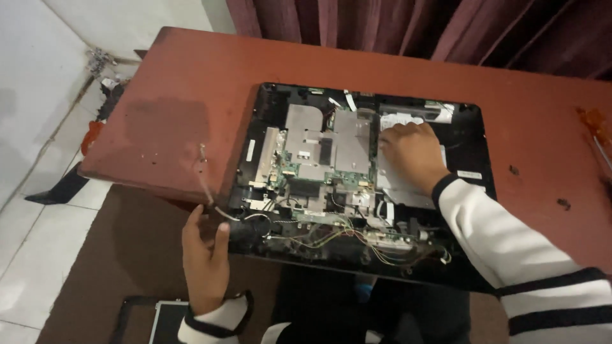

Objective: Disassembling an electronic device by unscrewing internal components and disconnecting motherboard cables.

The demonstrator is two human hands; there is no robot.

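Red-brown table (191,83), opened black device (475,137) lying flat near my edge. My left hand (205,255) pinches a thin cable (205,178) at its corner; my right hand (411,156) presses, fingers curled, on the metal plate (398,185).

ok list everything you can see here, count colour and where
opened device: 1, black casing with its back off, lying flat on the table, near edge overhanging
metal shield plates: several, silver grey, inside the casing, left and centre
loose wires: a bundle, mixed pale colours, along the casing's near edge
cable: 1, grey, running across the table's left edge
table: 1, reddish brown, fills the middle
curtain: 1, dark maroon, behind the table
floor tiles: white, lower left
left hand: 1, at the casing's near left corner, by the cable's end
right hand: 1, white sleeve with black stripes, resting on the silver plate at right
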